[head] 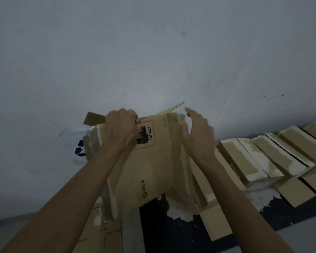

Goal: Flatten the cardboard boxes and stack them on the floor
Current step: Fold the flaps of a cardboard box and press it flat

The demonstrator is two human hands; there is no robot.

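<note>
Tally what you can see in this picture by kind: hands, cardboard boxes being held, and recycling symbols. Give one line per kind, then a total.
Hands: 2, the left hand and the right hand
Held cardboard box: 1
Recycling symbol: 1
Total: 4

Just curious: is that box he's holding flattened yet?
Not fully: the box shows a flap sticking up and a side panel still angled out.

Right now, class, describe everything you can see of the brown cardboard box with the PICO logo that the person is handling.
The brown cardboard box with the PICO logo looks like plain corrugated card, printed in black with PICO and, inside a red dashed frame, UN 3481 with battery symbols. It is held up, tilted, in front of a pale wall, flaps loose at top and bottom, edges torn. The left hand grips its top edge; the right hand, fingers straight, is at its right side.
</note>
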